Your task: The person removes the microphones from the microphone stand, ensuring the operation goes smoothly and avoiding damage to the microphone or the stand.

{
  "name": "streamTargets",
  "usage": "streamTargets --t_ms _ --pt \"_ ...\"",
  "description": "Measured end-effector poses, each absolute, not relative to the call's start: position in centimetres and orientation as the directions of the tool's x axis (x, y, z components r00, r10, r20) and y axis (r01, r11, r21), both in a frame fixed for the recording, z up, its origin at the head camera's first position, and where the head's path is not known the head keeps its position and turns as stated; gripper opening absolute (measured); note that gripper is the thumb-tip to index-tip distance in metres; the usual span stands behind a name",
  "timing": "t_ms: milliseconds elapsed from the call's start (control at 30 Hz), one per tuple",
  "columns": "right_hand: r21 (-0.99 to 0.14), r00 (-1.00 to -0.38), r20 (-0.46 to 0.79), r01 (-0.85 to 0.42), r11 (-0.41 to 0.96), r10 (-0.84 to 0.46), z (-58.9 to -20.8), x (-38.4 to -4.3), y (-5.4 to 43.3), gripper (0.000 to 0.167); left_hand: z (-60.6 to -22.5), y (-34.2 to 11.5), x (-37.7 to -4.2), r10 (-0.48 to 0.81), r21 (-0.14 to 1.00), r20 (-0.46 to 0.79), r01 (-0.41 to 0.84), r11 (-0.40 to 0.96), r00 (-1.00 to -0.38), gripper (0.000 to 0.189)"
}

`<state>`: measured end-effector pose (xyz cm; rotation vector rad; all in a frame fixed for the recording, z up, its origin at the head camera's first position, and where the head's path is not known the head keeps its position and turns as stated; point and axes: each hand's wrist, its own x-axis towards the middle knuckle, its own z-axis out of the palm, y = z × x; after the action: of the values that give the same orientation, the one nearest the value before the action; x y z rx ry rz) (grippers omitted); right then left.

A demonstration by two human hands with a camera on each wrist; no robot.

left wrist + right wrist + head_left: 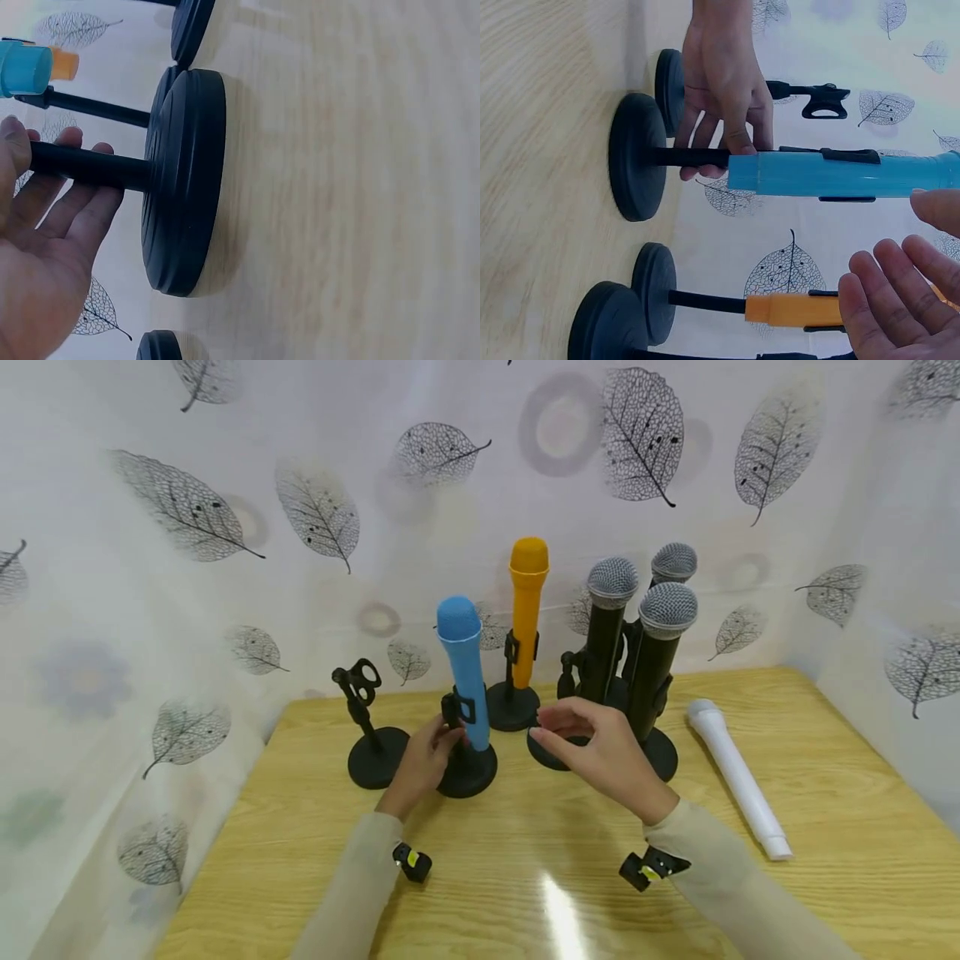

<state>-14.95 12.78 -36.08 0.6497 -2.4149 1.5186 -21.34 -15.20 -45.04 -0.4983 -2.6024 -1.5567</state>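
Note:
My left hand (426,762) grips the thin black pole of a microphone stand (90,166), thumb on one side and fingers on the other. Clipped in that stand's holder is a blue microphone (467,668), slightly tilted, its blue head up. The stand's round base (187,184) sits on the table. My right hand (600,747) hovers right of the blue microphone, in front of the black ones, with thumb and fingers apart and nothing between them. In the right wrist view, its loosely bent fingers (900,300) partly cover an orange microphone (787,309).
An unfilled stand (372,752) is left of the blue microphone. Behind stands the orange microphone in its holder. Three black microphones with silver heads, one being this front one (660,652), cluster at right. A white microphone (738,777) lies on the wooden table (480,877). Leaf-patterned cloth (465,518) hangs behind.

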Motion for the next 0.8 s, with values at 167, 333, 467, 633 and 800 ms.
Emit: streamTargets --t_ms 167,333,467,633,800 --pt "-0.821 -0.890 0.384 -0.450 0.351 -0.244 -35.7 -15.2 12.3 0.031 -45.1 -14.7 -20.0 0.277 0.832 0.261 0.361 0.422 -0.925 0.018" --pt "-0.837 -0.893 0.376 -0.442 0.323 -0.247 -35.4 -15.3 11.8 0.040 -45.0 -14.0 -18.5 0.292 0.827 0.284 0.387 0.408 -0.914 0.012" --pt "-0.837 -0.884 0.390 -0.457 0.302 -0.257 -35.5 -15.2 11.5 0.047 -45.0 -13.4 -17.5 0.286 0.834 0.260 0.364 0.416 -0.922 0.009" --pt "-0.835 -0.868 0.409 -0.480 0.269 -0.280 -35.3 -15.0 11.1 0.055 -45.0 -13.0 -16.7 0.291 0.830 0.262 0.369 0.419 -0.920 0.006" --pt "-0.832 -0.851 0.433 -0.504 0.232 -0.296 -34.9 -14.9 10.7 0.057 -44.9 -12.6 -16.0 0.311 0.828 0.275 0.388 0.404 -0.910 0.007"
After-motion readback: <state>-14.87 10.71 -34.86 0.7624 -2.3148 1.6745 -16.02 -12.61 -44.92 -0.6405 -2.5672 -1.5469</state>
